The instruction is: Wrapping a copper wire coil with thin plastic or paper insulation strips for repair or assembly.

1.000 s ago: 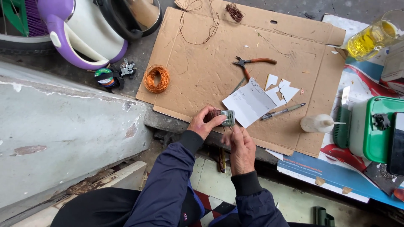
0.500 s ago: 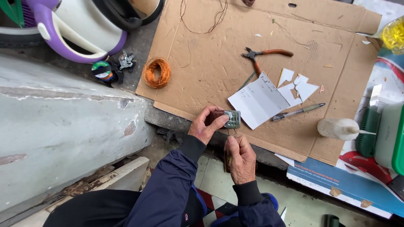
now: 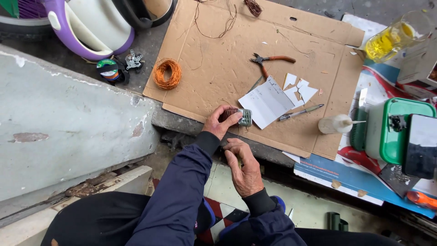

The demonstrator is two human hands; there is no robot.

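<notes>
The left hand [image 3: 220, 122] grips a small, seemingly part-wound coil [image 3: 240, 117] at the cardboard sheet's [image 3: 218, 59] edge, while the right hand [image 3: 244, 167] pinches something hidden, and the orange wire spool [image 3: 167, 74] lies untouched.

A sheet of cardboard [image 3: 218, 59] lies on the ground, and on it the pliers [image 3: 268, 61] lie behind the paper note [image 3: 266, 102], with the pen [image 3: 300, 112] to the right of the note. The coil of wire [image 3: 167, 74] sits at the left edge of the cardboard, and the roll of tape [image 3: 109, 69] is just left of it, off the cardboard. At the near edge the left hand [image 3: 218, 123] is on the small wound part [image 3: 239, 117], and the right hand [image 3: 243, 166] is in front of it, below the edge.
</notes>
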